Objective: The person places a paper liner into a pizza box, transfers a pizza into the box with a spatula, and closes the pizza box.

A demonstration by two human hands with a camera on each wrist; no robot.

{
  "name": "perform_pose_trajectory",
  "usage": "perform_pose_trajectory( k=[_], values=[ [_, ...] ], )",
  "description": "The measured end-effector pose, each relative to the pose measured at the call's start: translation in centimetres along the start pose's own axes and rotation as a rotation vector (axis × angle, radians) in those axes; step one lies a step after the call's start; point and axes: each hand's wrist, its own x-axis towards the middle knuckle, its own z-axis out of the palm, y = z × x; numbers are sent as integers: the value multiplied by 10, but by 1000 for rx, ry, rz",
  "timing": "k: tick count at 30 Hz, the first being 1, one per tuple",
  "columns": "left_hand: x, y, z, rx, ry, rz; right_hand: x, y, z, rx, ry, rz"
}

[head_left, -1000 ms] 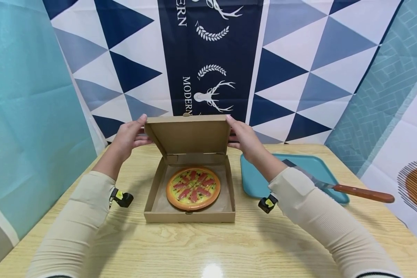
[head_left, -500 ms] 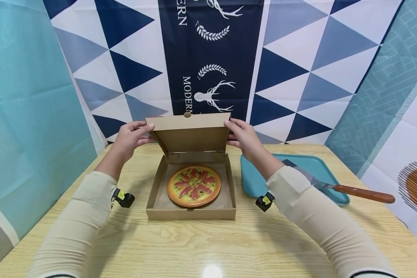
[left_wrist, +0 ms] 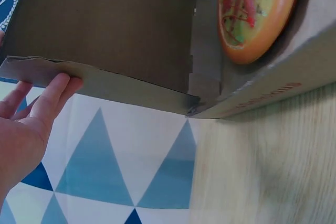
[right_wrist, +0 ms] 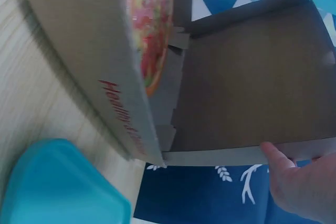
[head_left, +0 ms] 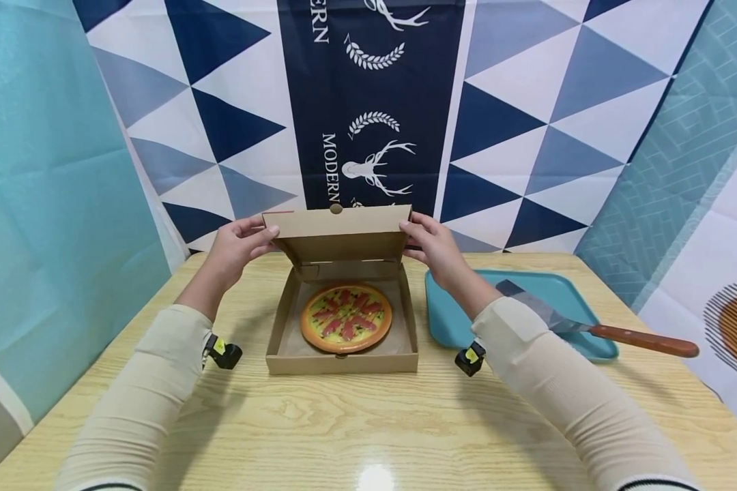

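Note:
A brown cardboard pizza box stands on the table with its lid partly raised and leaning toward me. Inside the box lies a round pizza with an orange-brown crust and red strips on a yellow-green topping. My left hand holds the lid's left front corner, its thumb on the front flap. At the opposite corner my right hand grips the lid the same way. The left wrist view has the fingers against the lid's side flap; in the right wrist view the right thumb lies over the flap's edge.
Right of the box is a teal tray. A pizza server with a wooden handle lies across it, the handle reaching past the tray's right edge. Patterned cloth hangs behind the wooden table.
The lid has tilted down toward me, showing more of its front flap. The box has slid slightly away and to the right. Both hands have kept hold of the lid.

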Motion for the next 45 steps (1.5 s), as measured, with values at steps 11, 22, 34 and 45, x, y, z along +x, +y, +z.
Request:
perform_pose_trajectory(
  k=[11,22,34,45],
  values=[
    [1,-11,-3,0,-5,32,-1,14,-5,-37,-19,-51],
    [-7,-11,-5,128,-43,-17,-10,25,-10,-68,-19,-63],
    [-18,-17,-11,283,-86,-7,-23,36,-19,-207,-70,-109],
    [-28,-21,-13,426,-116,-24,-37,33,-26,-333,-139,-112]
  ],
)
